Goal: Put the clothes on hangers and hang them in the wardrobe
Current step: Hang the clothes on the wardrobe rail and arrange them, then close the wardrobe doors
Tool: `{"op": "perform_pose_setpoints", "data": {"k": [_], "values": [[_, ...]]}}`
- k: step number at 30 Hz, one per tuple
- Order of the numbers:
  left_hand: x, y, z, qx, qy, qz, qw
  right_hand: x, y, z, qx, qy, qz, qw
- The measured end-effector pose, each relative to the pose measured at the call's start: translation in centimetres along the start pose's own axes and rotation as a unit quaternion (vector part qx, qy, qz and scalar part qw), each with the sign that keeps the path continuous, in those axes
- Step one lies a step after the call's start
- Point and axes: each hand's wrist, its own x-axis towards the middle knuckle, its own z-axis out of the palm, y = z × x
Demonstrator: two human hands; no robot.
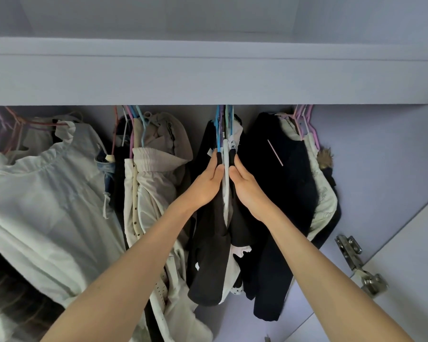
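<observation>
Hanging step, judged near its close: both hands raised into the wardrobe (208,77), just below its front board, working on a bunch of black and white clothes (215,243) already up on blue hangers (218,129). Left hand (205,183) and right hand (247,186) close together, one on each side of a white strip of cloth (225,169), each grip clenched on the dark fabric at the shoulders, thumbs pressed near the middle. Next move, probably: settle the hooks squarely, smooth the shoulders, let go, then slide the bunch toward the dark coat (282,188) right of it or the white dresses (47,193) left of it. Rail hidden behind the front board, so no telling whether the hooks are seated. Fingertips buried in cloth. Number of garments in the bunch unclear. Door hinge (356,262) low at the right of the bunch, door cut off by the edge.
</observation>
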Motion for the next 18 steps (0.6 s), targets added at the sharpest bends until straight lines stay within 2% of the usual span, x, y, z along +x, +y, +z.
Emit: {"op": "perform_pose_setpoints", "data": {"k": [3, 7, 10, 13, 15, 18], "values": [[-2.1, -0.2, -0.3, 0.051, 0.013, 0.026, 0.998, -1.1, 0.5, -0.1, -0.058, 0.008, -0.013, 0.998], [-5.7, -1.3, -0.8, 0.204, 0.032, 0.048, 0.977, -3.9, 0.8, 0.1, -0.182, 0.062, -0.058, 0.980], [-8.8, -1.5, -1.2, 0.323, 0.062, 0.070, 0.942, -6.2, 1.1, 0.1, -0.314, 0.101, -0.099, 0.939], [-12.5, -0.9, -2.4, 0.415, 0.069, 0.065, 0.905, -9.0, 0.1, 0.9, -0.439, 0.102, -0.118, 0.885], [-15.4, 0.0, -3.6, 0.435, 0.099, 0.080, 0.891, -11.1, -1.3, 2.0, -0.472, 0.101, -0.146, 0.864], [-20.6, 0.6, -5.2, 0.412, 0.136, 0.109, 0.895, -14.8, -3.1, 4.9, -0.496, 0.111, -0.185, 0.841]]}}
